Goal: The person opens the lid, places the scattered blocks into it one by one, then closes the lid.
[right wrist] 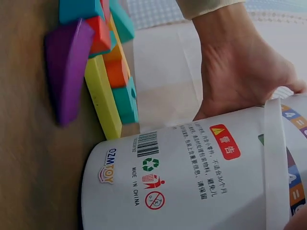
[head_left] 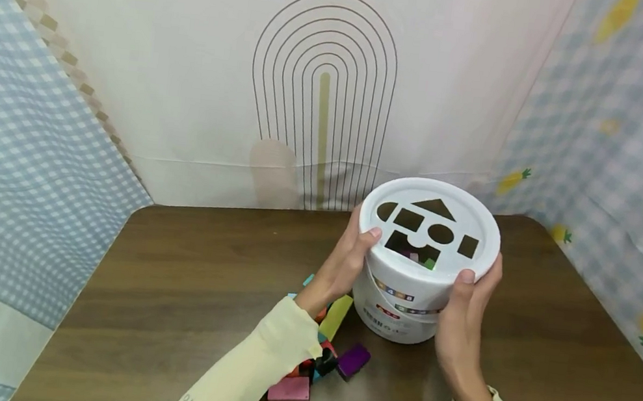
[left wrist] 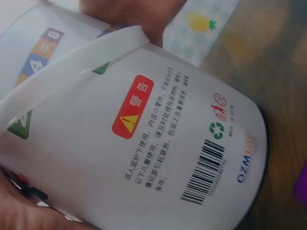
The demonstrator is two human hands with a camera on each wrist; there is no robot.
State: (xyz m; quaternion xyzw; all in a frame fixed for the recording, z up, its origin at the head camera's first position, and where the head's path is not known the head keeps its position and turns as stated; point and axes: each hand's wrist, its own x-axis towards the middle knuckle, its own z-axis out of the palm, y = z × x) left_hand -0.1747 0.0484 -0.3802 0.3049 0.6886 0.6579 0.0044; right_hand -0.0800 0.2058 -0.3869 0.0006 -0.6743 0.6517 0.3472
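Observation:
A white toy bucket [head_left: 391, 319] stands on the table, its white lid [head_left: 450, 261] cut with several shaped holes. Through the largest hole, bits of pink and green show inside. My left hand [head_left: 344, 262] holds the bucket at the lid's left edge, thumb over the rim. On the opposite side my right hand [head_left: 461, 326] grips it the same way, thumb on the lid's front right edge. A white carrying handle [right wrist: 276, 163] hangs across the printed side. Most fingers are hidden behind the bucket.
Left of the bucket lies a heap of coloured blocks, partly behind my left sleeve: a yellow block [head_left: 335, 317], a purple block [head_left: 353, 361] and a pink block [head_left: 289, 390] among them. Patterned cloth [head_left: 192, 82] walls the brown table [head_left: 191, 265] at the back and sides.

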